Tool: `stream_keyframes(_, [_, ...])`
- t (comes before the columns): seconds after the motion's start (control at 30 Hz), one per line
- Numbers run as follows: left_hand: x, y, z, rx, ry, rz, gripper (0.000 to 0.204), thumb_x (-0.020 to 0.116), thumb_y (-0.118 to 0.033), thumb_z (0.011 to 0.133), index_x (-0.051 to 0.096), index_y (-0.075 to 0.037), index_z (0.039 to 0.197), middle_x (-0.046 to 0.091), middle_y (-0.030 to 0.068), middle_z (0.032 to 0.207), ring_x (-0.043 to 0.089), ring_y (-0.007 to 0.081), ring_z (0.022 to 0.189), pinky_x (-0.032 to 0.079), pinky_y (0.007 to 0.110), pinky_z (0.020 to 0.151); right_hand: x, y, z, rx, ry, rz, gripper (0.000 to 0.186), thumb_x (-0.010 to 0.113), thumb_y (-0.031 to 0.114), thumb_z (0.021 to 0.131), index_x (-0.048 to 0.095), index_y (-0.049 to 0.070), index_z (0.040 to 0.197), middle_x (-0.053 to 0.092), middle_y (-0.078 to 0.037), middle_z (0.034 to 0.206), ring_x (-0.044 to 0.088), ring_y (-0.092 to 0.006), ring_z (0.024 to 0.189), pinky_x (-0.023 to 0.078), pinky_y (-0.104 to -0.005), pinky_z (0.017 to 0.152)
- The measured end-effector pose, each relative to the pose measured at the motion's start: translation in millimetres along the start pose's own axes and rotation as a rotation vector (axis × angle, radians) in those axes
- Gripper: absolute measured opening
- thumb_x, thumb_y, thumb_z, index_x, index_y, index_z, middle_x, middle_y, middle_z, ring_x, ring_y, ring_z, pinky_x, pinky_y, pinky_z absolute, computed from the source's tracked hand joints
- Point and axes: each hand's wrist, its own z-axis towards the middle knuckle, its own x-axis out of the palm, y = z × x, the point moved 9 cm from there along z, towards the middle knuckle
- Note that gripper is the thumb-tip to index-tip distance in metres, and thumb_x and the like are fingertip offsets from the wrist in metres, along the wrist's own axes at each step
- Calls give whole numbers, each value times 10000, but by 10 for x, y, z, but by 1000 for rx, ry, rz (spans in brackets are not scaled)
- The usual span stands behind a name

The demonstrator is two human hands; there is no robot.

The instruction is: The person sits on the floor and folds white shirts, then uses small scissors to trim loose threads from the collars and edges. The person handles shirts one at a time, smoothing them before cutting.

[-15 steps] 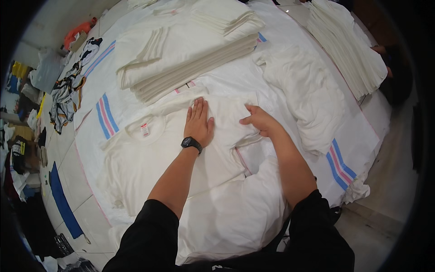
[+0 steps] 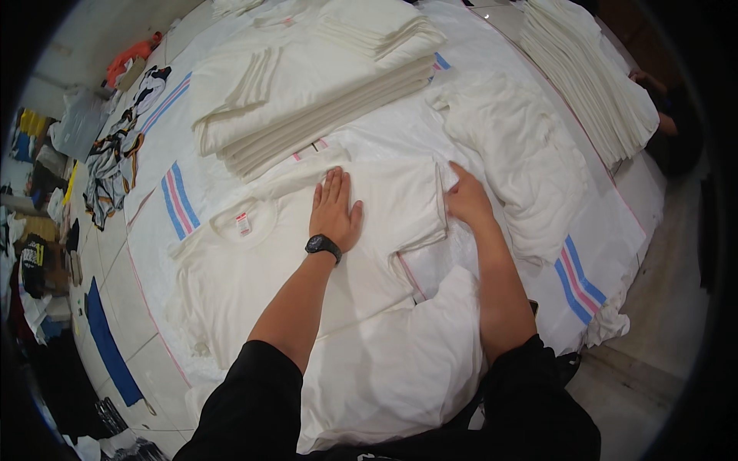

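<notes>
A white T-shirt (image 2: pixel 300 238) lies spread out in front of me, its neckline with a small red-and-white label (image 2: pixel 243 223) toward the left. My left hand (image 2: pixel 333 209), a black watch on its wrist, rests flat on the shirt with its fingers stretched out. My right hand (image 2: pixel 469 198) is just beside the hem of the shirt's right-hand sleeve (image 2: pixel 415 201). Its index finger points away from me, apart from the thumb, which is at the sleeve's edge; the other fingers are curled and partly hidden. More white cloth (image 2: pixel 392 376) lies bunched nearest my body.
Beyond the shirt stands a stack of folded white shirts (image 2: pixel 307 115). A crumpled white garment (image 2: pixel 515 161) lies to the right, with another tall white stack (image 2: pixel 588 84) farther off beside a person's hand (image 2: pixel 667 123). White sheeting with striped bands (image 2: pixel 179 200) lies underneath. Clothes (image 2: pixel 115 161) are strewn at left.
My right hand has moved right, off the sleeve to just past its hem. The sleeve now lies flatter and straighter. The left hand has stayed almost in place.
</notes>
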Motion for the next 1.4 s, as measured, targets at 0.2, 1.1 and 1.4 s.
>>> stream_keyframes(0.2, [30, 9, 4, 3, 1, 15, 713, 490, -328, 1034, 324, 9, 1641, 263, 176, 1747, 192, 300, 1638, 125, 478, 1333, 618, 834, -311, -784, -577, -90, 905, 728, 133, 936, 217, -6, 1670, 318, -259, 1688, 326, -432, 1543, 251, -495, 1292])
stream_keyframes(1.1, [573, -1256, 531, 523, 211, 27, 694, 477, -403, 1083, 321, -33, 1649, 282, 157, 1743, 218, 322, 1626, 178, 519, 1317, 403, -639, -314, -8, 176, 165, 208, 804, 130, 880, 639, 2, 880, 669, -101, 707, 643, -173, 511, 498, -330, 454])
stream_keyframes(1.4, [-484, -81, -420, 307, -94, -8, 693, 608, -284, 1021, 379, -77, 1642, 298, 169, 1739, 225, 370, 1623, 130, 573, 1310, 6, 456, -815, -492, -56, -121, 252, 791, 129, 899, 667, 16, 1086, 738, -149, 1026, 734, -291, 870, 558, -412, 791])
